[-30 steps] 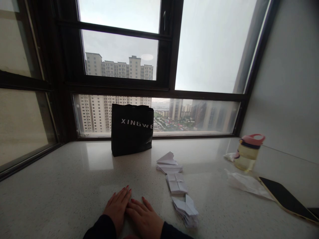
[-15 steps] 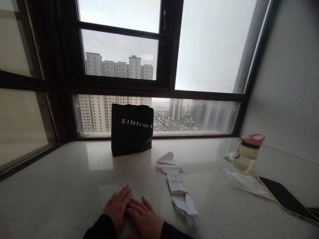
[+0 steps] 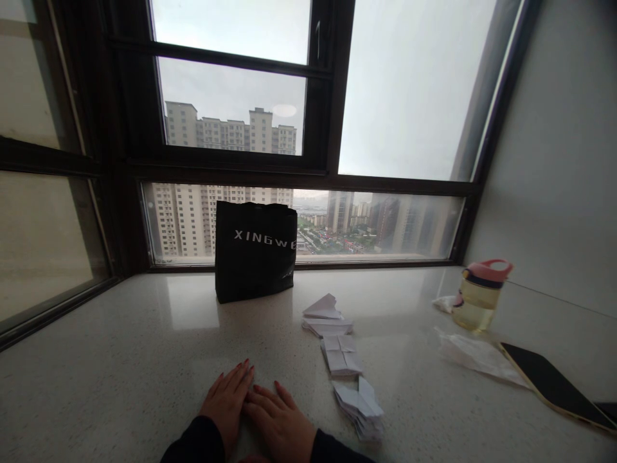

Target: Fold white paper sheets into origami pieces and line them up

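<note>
My left hand (image 3: pixel 225 400) lies flat on the speckled white sill (image 3: pixel 120 373), fingers stretched forward with red nails. Beside it my right hand (image 3: pixel 279 417) rests palm down, its fingertips against the left hand. Neither holds anything. Just right of my right hand is a stack of folded white paper (image 3: pixel 359 408). Behind that sits a square folded paper pile (image 3: pixel 342 355) with crossed creases. Farther back lie more folded papers (image 3: pixel 328 315), one with a pointed top.
A black bag (image 3: pixel 255 257) with white lettering stands by the window. To the right are a bottle (image 3: pixel 477 302) with a pink lid, crumpled tissue (image 3: pixel 482 358) and a dark phone-like slab (image 3: pixel 559 384). A grey wall (image 3: pixel 554 193) bounds the right side.
</note>
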`<action>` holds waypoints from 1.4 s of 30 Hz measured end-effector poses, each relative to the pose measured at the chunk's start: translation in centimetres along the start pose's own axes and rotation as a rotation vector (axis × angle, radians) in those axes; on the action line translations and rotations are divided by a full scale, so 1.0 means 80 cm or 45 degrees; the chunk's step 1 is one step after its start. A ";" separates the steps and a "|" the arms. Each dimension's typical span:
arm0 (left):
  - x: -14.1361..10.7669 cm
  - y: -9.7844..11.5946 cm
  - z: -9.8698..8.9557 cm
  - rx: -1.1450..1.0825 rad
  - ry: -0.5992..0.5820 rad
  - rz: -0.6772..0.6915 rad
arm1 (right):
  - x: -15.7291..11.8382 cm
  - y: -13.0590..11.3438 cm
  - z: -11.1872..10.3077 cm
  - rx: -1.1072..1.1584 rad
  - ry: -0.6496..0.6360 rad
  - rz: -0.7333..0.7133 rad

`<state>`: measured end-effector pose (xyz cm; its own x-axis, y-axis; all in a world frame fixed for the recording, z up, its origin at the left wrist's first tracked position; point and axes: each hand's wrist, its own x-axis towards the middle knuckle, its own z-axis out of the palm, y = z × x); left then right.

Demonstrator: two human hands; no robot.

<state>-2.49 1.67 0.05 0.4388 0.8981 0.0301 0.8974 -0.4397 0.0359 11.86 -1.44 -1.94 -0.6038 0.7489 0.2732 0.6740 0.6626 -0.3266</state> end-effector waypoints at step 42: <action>-0.003 0.002 0.006 0.026 0.173 -0.011 | -0.001 0.001 0.004 -0.131 0.073 -0.053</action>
<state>-2.44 1.40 -0.41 0.4221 0.8915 0.1648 0.9025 -0.4303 0.0162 11.86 -1.46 -2.30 -0.6088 0.7181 0.3371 0.6906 0.6889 -0.2202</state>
